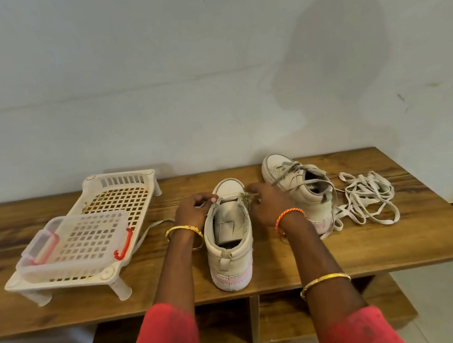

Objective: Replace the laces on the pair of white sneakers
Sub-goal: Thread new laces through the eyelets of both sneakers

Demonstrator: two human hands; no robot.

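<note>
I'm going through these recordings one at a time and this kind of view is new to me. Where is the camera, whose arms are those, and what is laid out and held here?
No machine is involved. The single picture comes from a wide-angle camera worn on a person's head, looking forward and down, so the two arms in red sleeves entering from the bottom are the wearer's own.

On the wooden table stands a near sneaker, heel toward the camera, almost unlaced. The left hand and the right hand sit at either side of its front eyelets, each pinching the grey lace there; one end trails off to the left.

Behind and to the right is the second sneaker, still laced. Beside it lies a loose pile of pale laces.

On the left is a white slotted plastic rack on short legs, with a clear box with red clips resting on it.
</note>
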